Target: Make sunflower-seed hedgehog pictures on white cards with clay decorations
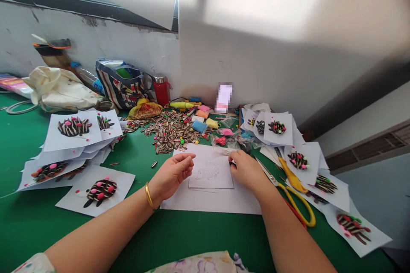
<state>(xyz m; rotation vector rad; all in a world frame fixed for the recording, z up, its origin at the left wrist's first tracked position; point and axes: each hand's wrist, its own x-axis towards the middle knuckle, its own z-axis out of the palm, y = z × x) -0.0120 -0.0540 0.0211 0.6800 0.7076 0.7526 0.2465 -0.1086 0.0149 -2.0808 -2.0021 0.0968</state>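
A small white card (209, 182) with a pencil outline of a hedgehog lies on a larger white sheet (179, 201). My left hand (176, 175) is at the card's left edge, thumb and fingertips closed together; whatever may be in them is hidden. At the card's upper right corner, my right hand (245, 169) has its fingers pinched on a small black piece (232, 163), perhaps clay. Behind the sheet spreads a heap of striped sunflower seeds (171, 132). Packets of coloured clay, including a blue one (200, 126), lie to its right.
Finished hedgehog cards are stacked at left (73, 130) and right (278, 130). Yellow-handled scissors (296, 200) lie beside my right forearm. Along the wall stand a striped bag (120, 83), a red flask (162, 91) and a blurred-out phone (224, 98). A cream cloth bag (60, 89) sits further left.
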